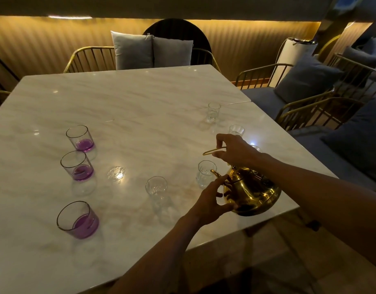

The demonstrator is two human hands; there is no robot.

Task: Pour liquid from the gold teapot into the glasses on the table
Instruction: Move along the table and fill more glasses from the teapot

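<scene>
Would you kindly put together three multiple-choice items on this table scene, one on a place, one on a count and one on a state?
1. Where is the gold teapot?
A. near the table's right edge
B. by the far grey cushions
C. among the purple glasses

2. How many glasses hold purple liquid?
A. one
B. three
C. five

3. How is the teapot held?
A. upright, untouched
B. tilted, spout toward a small clear glass
C. upside down

Answers:
1. A: the teapot hangs over the right edge of the marble table.
2. B: three purple glasses stand in a column on the left.
3. B: the right hand holds the handle, the left hand touches the body, and the spout leans to the clear glass.
</scene>
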